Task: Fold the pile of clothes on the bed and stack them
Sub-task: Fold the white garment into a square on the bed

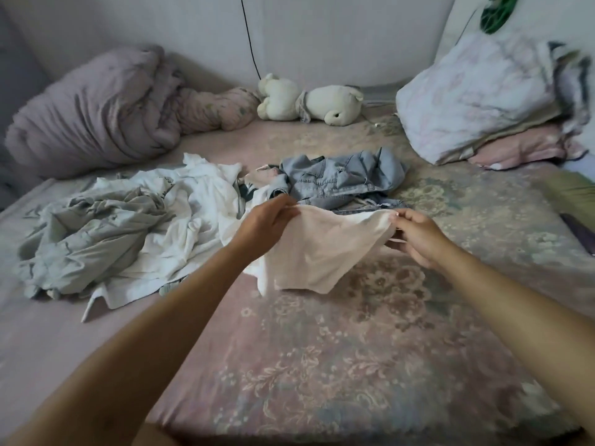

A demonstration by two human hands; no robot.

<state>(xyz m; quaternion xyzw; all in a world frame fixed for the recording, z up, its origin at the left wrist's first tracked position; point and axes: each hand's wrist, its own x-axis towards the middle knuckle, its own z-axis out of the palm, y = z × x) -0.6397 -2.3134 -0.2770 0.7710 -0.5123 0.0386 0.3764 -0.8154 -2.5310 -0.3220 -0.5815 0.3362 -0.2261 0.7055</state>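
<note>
1. The bed (338, 365) fills the view; its cover is pink with a faded flower pattern.
2. The left hand (267, 226) and the right hand (415, 235) each pinch one upper corner of a small pale cloth (322, 249). The cloth hangs spread between them over the middle of the bed, and its lower edge touches the cover.
3. A pile of white and grey clothes (128, 230) lies toward the left edge of the bed.
4. A denim garment (341, 178) lies crumpled behind the hands.
5. A rolled lilac duvet (93, 114) sits at the far left corner.
6. Two soft toys (309, 101) lie at the far edge, against the pale wall (338, 37).
7. Folded bedding (483, 98) is stacked at the far right corner.
</note>
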